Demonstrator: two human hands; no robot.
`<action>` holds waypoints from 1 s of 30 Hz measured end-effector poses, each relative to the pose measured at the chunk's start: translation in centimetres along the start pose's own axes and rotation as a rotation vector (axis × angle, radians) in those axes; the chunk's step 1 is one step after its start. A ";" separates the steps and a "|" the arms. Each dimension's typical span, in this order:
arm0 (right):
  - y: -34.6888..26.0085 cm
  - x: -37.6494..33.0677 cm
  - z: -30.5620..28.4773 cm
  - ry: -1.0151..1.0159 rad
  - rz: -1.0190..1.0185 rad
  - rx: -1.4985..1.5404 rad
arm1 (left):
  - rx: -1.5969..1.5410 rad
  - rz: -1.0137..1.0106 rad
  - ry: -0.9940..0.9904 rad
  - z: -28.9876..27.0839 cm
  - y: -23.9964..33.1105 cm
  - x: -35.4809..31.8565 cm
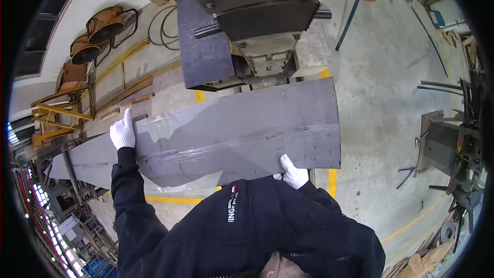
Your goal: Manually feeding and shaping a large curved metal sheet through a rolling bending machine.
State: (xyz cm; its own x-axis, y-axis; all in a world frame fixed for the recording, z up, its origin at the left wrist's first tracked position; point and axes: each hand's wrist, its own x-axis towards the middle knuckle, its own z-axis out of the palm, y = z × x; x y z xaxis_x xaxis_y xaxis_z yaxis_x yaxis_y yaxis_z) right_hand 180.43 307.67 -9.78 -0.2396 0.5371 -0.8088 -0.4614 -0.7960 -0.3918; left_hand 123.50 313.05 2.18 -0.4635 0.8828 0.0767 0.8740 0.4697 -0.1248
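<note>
A long, grey metal sheet [231, 134] with lengthwise marks lies across in front of me, its wide end to the right and its left part narrowing away. My left hand [123, 133], in a white knit glove, is closed at the sheet's far edge on the left, one digit stretched forward. With the thumb on top, my right hand [294, 174], gloved likewise, grips the near edge toward the right end; its other fingers are mostly hidden underneath. Just beyond the sheet's far edge stands a heavy machine [267, 51] with a dark block over its lower jaw.
A blue-grey metal box [203, 46] adjoins the machine on the left. Round orange fans [105, 25] and a yellow frame [62, 105] stand at the far left. Metal racks [463, 144] line the right side. Yellow lines [332, 183] mark the concrete floor.
</note>
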 end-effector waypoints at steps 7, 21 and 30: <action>0.2 0.1 -2.3 -0.077 0.012 0.041 | 0.089 0.216 0.032 1.2 -0.2 -0.7; -0.6 -1.7 -1.6 0.005 -0.065 0.045 | -0.206 0.278 -0.083 -2.2 13.4 -16.8; -0.3 1.1 -4.4 0.032 0.019 0.069 | -0.214 0.255 -0.077 1.7 15.2 -16.4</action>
State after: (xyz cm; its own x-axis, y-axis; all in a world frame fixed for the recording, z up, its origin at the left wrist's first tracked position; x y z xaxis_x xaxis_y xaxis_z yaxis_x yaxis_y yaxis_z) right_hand 184.05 307.32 -12.47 -0.2216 0.5119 -0.8300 -0.5151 -0.7841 -0.3461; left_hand 144.09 305.71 -2.68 -0.2285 0.9735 -0.0064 0.9702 0.2282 0.0809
